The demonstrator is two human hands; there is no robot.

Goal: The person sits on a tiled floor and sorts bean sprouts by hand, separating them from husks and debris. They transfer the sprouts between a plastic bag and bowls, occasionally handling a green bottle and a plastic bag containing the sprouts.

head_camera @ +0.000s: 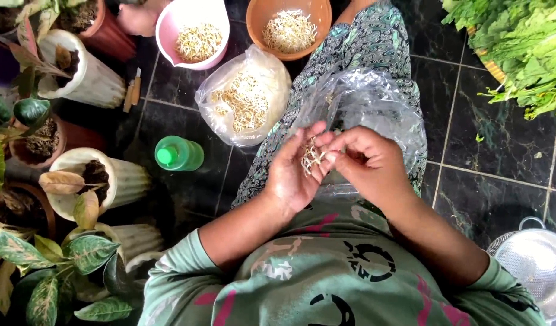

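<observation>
both hands (326,163) pinch pale, thin bean sprouts (312,158).

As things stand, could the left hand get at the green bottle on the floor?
Probably yes. The left hand holds a small bunch of bean sprouts over the lap, and the green bottle lies on the dark tiles to its left with only bare floor between. The sprouts fill its grip, though.

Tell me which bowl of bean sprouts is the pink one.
The pink bowl is the left one of the two at the top, with a pouring lip. The orange bowl sits to its right.
</observation>
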